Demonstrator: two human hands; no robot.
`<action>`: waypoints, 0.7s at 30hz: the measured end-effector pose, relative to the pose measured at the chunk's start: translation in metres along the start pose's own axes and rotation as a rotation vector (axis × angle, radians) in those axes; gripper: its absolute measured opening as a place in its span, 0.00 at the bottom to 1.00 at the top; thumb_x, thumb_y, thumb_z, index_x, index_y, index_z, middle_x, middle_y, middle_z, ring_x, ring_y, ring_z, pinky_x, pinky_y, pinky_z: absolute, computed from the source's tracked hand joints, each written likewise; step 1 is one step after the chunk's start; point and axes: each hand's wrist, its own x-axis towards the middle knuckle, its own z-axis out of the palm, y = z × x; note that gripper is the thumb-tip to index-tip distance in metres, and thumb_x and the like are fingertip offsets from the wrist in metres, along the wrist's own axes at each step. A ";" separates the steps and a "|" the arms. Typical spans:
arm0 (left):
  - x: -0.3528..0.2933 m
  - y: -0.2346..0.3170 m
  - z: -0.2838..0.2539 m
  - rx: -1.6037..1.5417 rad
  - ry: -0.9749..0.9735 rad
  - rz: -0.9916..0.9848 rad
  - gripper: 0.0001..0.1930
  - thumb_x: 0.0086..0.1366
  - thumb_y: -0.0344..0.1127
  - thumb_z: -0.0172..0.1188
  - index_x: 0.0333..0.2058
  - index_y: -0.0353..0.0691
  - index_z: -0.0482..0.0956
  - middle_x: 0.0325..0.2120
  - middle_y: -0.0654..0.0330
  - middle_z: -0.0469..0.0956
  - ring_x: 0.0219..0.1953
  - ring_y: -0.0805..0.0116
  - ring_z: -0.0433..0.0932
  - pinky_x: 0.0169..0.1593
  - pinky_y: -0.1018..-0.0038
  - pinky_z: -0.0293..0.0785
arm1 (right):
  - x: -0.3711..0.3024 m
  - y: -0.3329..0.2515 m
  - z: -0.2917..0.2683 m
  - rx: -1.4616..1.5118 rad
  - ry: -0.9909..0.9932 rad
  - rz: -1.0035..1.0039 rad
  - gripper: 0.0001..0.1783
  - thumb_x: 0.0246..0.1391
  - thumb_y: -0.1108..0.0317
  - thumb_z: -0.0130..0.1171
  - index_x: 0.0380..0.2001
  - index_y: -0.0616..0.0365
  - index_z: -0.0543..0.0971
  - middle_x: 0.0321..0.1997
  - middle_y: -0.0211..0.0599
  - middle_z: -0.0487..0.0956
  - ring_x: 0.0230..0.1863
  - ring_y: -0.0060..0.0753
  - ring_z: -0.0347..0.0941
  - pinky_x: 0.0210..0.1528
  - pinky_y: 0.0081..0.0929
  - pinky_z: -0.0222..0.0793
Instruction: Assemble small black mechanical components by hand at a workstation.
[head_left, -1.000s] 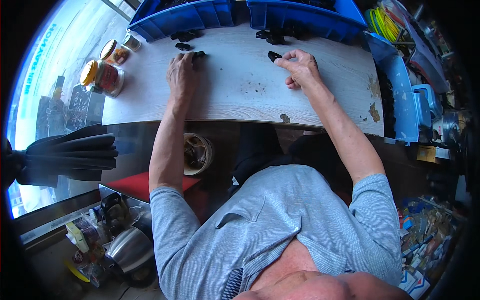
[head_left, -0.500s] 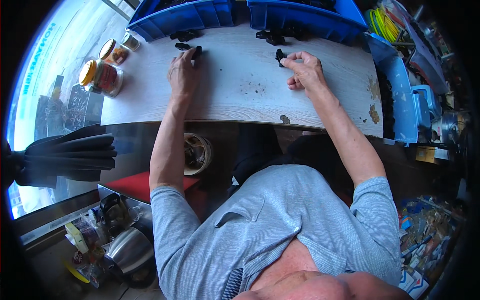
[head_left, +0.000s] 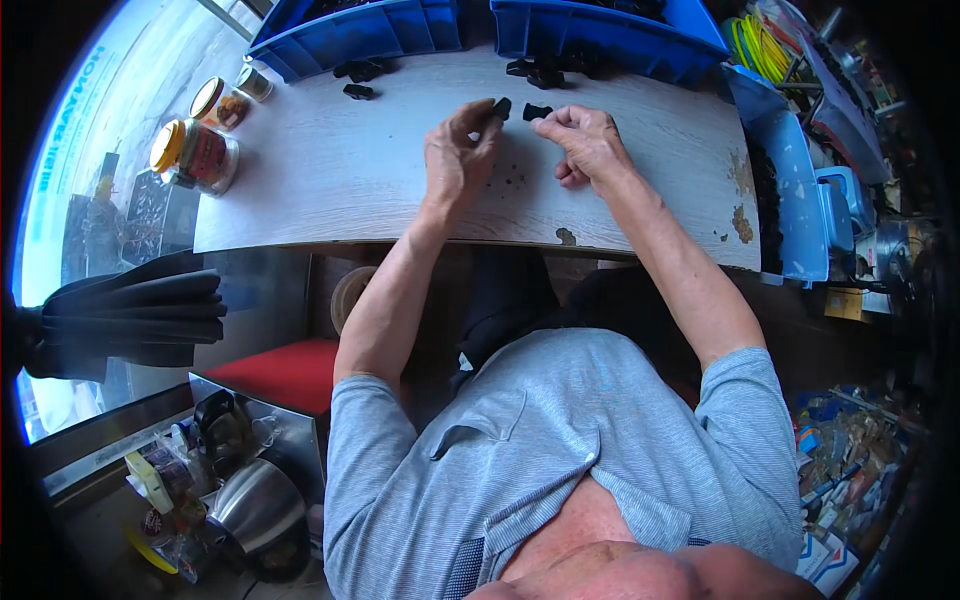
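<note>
Over the middle of the table, my left hand (head_left: 461, 150) pinches a small black plastic part (head_left: 502, 108) between thumb and fingers. Facing it, my right hand (head_left: 588, 143) grips a second black part (head_left: 537, 112) by its near end. A narrow gap separates the two pieces. Beyond my left hand lie a single loose black part (head_left: 358, 92) and a small group of black parts (head_left: 362, 70). Another cluster of black parts (head_left: 540, 73) rests beyond my right hand, close to a blue bin. The exact kind of these parts is too small to tell.
Two blue bins (head_left: 365, 37) (head_left: 610, 38) holding dark parts line the table's far edge. Jars, one a yellow-lidded jar (head_left: 200, 157), stand at the left of the table (head_left: 300, 190). A light-blue container (head_left: 800, 200) sits beyond the right edge. A metal kettle (head_left: 257, 505) is at lower left.
My left hand has moved right with its black part, toward the right hand. The right hand has shifted slightly left, and its part has turned from upright to sideways.
</note>
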 end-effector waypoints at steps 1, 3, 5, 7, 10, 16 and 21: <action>0.000 -0.002 0.000 -0.002 -0.002 0.000 0.16 0.67 0.35 0.64 0.51 0.37 0.83 0.40 0.53 0.86 0.44 0.68 0.85 0.47 0.73 0.79 | 0.000 0.001 -0.001 -0.001 0.002 0.001 0.19 0.55 0.55 0.70 0.42 0.58 0.79 0.22 0.30 0.75 0.15 0.20 0.71 0.14 0.23 0.73; -0.001 -0.008 0.000 0.015 -0.025 0.047 0.16 0.67 0.35 0.64 0.51 0.37 0.83 0.41 0.53 0.86 0.44 0.67 0.85 0.47 0.72 0.80 | 0.003 0.005 -0.003 0.028 0.093 -0.053 0.19 0.54 0.61 0.70 0.46 0.57 0.78 0.21 0.29 0.75 0.15 0.21 0.71 0.14 0.24 0.72; -0.002 -0.012 0.001 0.041 0.017 0.135 0.15 0.66 0.34 0.64 0.50 0.37 0.83 0.39 0.52 0.86 0.38 0.65 0.85 0.42 0.72 0.80 | 0.007 0.005 -0.002 0.006 0.114 -0.072 0.20 0.53 0.63 0.69 0.48 0.56 0.78 0.21 0.30 0.75 0.15 0.21 0.71 0.14 0.24 0.72; -0.002 -0.011 0.003 0.065 0.055 0.221 0.14 0.66 0.32 0.64 0.49 0.37 0.83 0.37 0.51 0.86 0.33 0.63 0.86 0.36 0.72 0.80 | 0.014 0.004 -0.003 -0.015 0.138 -0.087 0.22 0.53 0.65 0.69 0.51 0.54 0.77 0.21 0.30 0.75 0.15 0.22 0.71 0.14 0.25 0.72; -0.004 -0.009 0.004 0.022 0.003 0.106 0.13 0.65 0.31 0.64 0.48 0.37 0.83 0.38 0.50 0.86 0.35 0.61 0.87 0.37 0.70 0.81 | 0.025 0.001 -0.002 -0.146 0.098 0.028 0.22 0.52 0.66 0.70 0.52 0.50 0.79 0.29 0.36 0.82 0.18 0.23 0.76 0.19 0.24 0.78; -0.006 -0.008 0.002 0.114 0.020 0.284 0.14 0.66 0.28 0.63 0.50 0.38 0.82 0.40 0.53 0.85 0.36 0.70 0.84 0.36 0.75 0.81 | 0.022 -0.003 -0.003 -0.158 0.084 0.038 0.16 0.56 0.62 0.66 0.47 0.52 0.81 0.21 0.30 0.74 0.14 0.23 0.71 0.13 0.24 0.70; -0.003 -0.002 -0.001 0.313 -0.030 0.418 0.16 0.64 0.24 0.62 0.51 0.41 0.82 0.40 0.56 0.84 0.34 0.67 0.85 0.35 0.75 0.82 | 0.014 -0.008 -0.014 -0.102 -0.075 0.093 0.19 0.56 0.60 0.67 0.48 0.55 0.80 0.20 0.28 0.73 0.15 0.22 0.73 0.14 0.23 0.71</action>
